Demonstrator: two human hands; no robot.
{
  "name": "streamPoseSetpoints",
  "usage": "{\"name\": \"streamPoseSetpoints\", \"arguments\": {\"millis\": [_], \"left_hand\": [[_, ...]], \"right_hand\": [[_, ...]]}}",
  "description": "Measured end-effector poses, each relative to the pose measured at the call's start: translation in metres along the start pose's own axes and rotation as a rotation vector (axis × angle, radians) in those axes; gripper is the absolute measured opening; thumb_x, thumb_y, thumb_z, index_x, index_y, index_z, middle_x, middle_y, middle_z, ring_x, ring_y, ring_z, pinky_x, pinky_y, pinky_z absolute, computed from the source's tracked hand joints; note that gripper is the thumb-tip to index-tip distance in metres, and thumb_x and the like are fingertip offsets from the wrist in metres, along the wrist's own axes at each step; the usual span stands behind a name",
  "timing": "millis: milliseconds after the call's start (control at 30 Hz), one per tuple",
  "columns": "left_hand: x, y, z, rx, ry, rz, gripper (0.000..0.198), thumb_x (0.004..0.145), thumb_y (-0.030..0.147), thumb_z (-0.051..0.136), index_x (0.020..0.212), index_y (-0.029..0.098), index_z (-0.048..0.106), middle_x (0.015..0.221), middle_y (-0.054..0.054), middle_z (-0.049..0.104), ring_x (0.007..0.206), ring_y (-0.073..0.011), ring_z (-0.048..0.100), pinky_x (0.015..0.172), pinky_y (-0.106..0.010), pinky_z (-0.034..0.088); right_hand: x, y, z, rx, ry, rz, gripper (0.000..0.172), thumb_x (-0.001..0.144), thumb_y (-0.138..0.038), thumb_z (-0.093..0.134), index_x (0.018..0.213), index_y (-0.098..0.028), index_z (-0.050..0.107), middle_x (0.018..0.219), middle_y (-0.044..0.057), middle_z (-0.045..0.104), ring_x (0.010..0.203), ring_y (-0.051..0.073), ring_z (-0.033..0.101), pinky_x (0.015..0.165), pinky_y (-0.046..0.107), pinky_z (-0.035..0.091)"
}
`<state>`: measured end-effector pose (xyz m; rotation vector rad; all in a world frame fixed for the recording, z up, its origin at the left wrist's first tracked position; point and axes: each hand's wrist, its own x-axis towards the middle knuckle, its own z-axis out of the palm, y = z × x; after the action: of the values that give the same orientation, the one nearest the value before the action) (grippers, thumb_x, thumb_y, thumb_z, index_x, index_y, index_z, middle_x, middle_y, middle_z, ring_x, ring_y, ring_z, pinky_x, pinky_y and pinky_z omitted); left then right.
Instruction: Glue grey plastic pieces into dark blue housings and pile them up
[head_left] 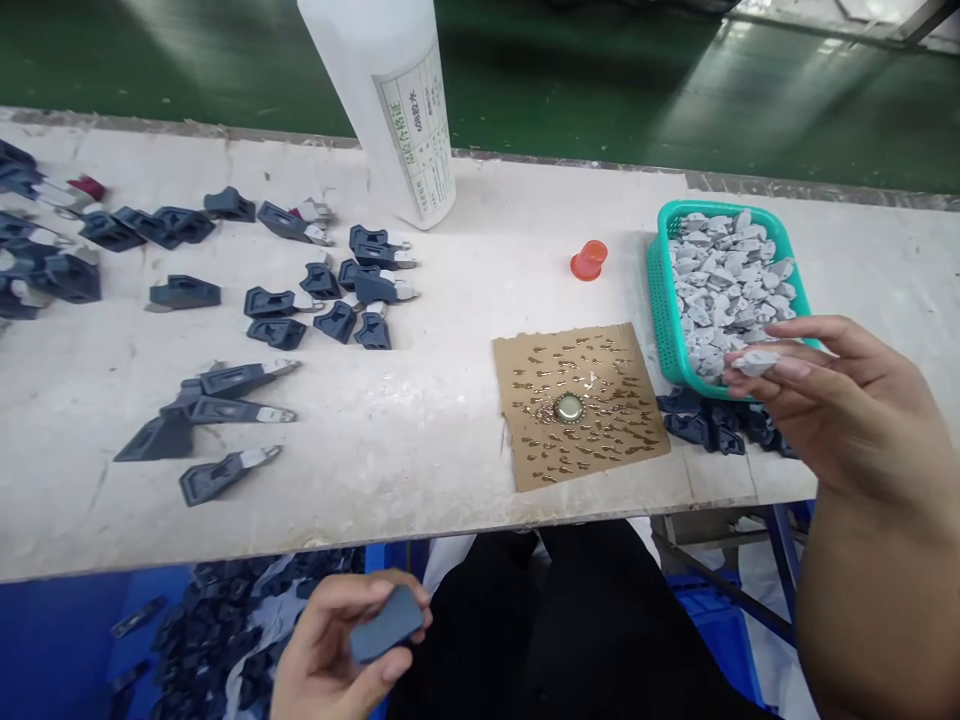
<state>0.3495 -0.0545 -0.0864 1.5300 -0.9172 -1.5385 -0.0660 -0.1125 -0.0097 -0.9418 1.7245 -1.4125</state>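
Observation:
My left hand (341,645) is low in front of the table edge, fingers closed round a dark blue-grey plastic part (386,623). My right hand (840,400) is raised at the right, pinching a small light grey piece (754,361) between thumb and fingertips, just beside the green basket (664,300) full of several such grey pieces. A brown cardboard square (579,400) spotted with glue marks lies between my hands, with a metal bottle cap (569,407) in its middle.
Many dark blue plastic parts (277,300), some fitted with grey tips, lie across the left of the white table (420,440). A tall white bottle (397,100) stands at the back, an orange cap (589,260) near it. More dark parts (720,425) lie under the basket; a blue bin (67,640) sits below.

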Motion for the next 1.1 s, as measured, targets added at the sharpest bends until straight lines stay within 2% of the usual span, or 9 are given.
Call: {"name": "streamPoseSetpoints", "arguments": {"millis": [67, 200, 300, 433, 533, 700, 833, 933, 1100], "left_hand": [[0.009, 0.005, 0.013, -0.093, -0.133, 0.103, 0.03, 0.066, 0.039, 0.095, 0.083, 0.025, 0.075, 0.076, -0.005, 0.074, 0.066, -0.0204, 0.067, 0.053, -0.027, 0.055], [0.027, 0.011, 0.044, -0.154, -0.168, 0.292, 0.027, 0.071, 0.038, 0.094, 0.092, 0.026, 0.081, 0.104, -0.009, 0.075, 0.082, -0.019, 0.068, 0.067, -0.028, 0.057], [0.035, 0.02, 0.068, -0.19, -0.225, 0.379, 0.03, 0.074, 0.041, 0.092, 0.097, 0.026, 0.083, 0.103, -0.008, 0.075, 0.093, -0.021, 0.07, 0.074, -0.027, 0.059], [0.039, 0.035, 0.094, -0.253, -0.269, 0.331, 0.038, 0.075, 0.034, 0.093, 0.109, 0.028, 0.079, 0.099, -0.005, 0.077, 0.089, -0.016, 0.072, 0.078, -0.023, 0.06], [0.039, 0.041, 0.105, -0.258, -0.312, 0.324, 0.033, 0.078, 0.023, 0.091, 0.108, 0.027, 0.079, 0.102, -0.003, 0.075, 0.095, -0.0136, 0.072, 0.087, -0.021, 0.061], [0.041, 0.041, 0.117, -0.405, -0.415, 0.279, 0.028, 0.08, 0.011, 0.084, 0.103, 0.025, 0.079, 0.118, -0.006, 0.072, 0.116, -0.0198, 0.072, 0.097, -0.031, 0.065], [0.044, 0.043, 0.127, -0.494, -0.462, 0.22, 0.031, 0.075, 0.008, 0.089, 0.099, 0.024, 0.077, 0.111, -0.004, 0.076, 0.102, -0.017, 0.076, 0.088, -0.028, 0.067], [0.048, 0.043, 0.132, -0.48, -0.412, 0.236, 0.037, 0.067, 0.01, 0.095, 0.096, 0.023, 0.077, 0.1, -0.001, 0.079, 0.098, -0.0145, 0.077, 0.087, -0.022, 0.064], [0.05, 0.039, 0.133, -0.54, -0.394, 0.209, 0.038, 0.07, 0.009, 0.094, 0.1, 0.024, 0.078, 0.098, 0.002, 0.079, 0.091, -0.0095, 0.075, 0.082, -0.017, 0.062]], "right_hand": [[-0.004, 0.0, 0.007, 0.071, -0.046, 0.041, 0.019, 0.078, -0.032, 0.087, 0.096, -0.029, 0.08, 0.082, 0.001, 0.078, 0.075, 0.016, 0.074, 0.065, 0.027, 0.063], [-0.013, 0.003, 0.019, 0.101, -0.125, 0.108, 0.019, 0.077, -0.039, 0.088, 0.093, -0.03, 0.082, 0.082, 0.001, 0.075, 0.075, 0.015, 0.071, 0.065, 0.026, 0.062], [-0.021, 0.008, 0.03, 0.106, -0.217, 0.153, 0.025, 0.075, -0.038, 0.091, 0.098, -0.032, 0.083, 0.075, -0.001, 0.072, 0.069, 0.013, 0.067, 0.061, 0.023, 0.059], [-0.031, 0.015, 0.045, 0.136, -0.283, 0.193, 0.019, 0.079, -0.044, 0.088, 0.096, -0.036, 0.083, 0.071, -0.002, 0.072, 0.059, 0.012, 0.063, 0.053, 0.022, 0.055], [-0.037, 0.016, 0.054, 0.135, -0.322, 0.226, 0.018, 0.081, -0.048, 0.085, 0.096, -0.038, 0.083, 0.075, -0.001, 0.075, 0.06, 0.015, 0.067, 0.055, 0.029, 0.061], [-0.044, 0.015, 0.06, 0.171, -0.378, 0.294, 0.017, 0.082, -0.049, 0.084, 0.096, -0.04, 0.082, 0.084, -0.001, 0.079, 0.067, 0.018, 0.073, 0.065, 0.034, 0.066], [-0.046, 0.014, 0.064, 0.159, -0.371, 0.297, 0.022, 0.079, -0.049, 0.086, 0.098, -0.04, 0.08, 0.074, -0.003, 0.075, 0.059, 0.017, 0.068, 0.054, 0.031, 0.06], [-0.049, 0.014, 0.067, 0.103, -0.312, 0.231, 0.018, 0.08, -0.048, 0.086, 0.094, -0.04, 0.078, 0.068, -0.005, 0.069, 0.057, 0.016, 0.064, 0.051, 0.03, 0.055], [-0.056, 0.019, 0.065, -0.381, -0.045, -0.025, 0.023, 0.079, -0.042, 0.089, 0.099, -0.035, 0.08, 0.088, -0.001, 0.076, 0.071, 0.02, 0.071, 0.067, 0.04, 0.057]]}}
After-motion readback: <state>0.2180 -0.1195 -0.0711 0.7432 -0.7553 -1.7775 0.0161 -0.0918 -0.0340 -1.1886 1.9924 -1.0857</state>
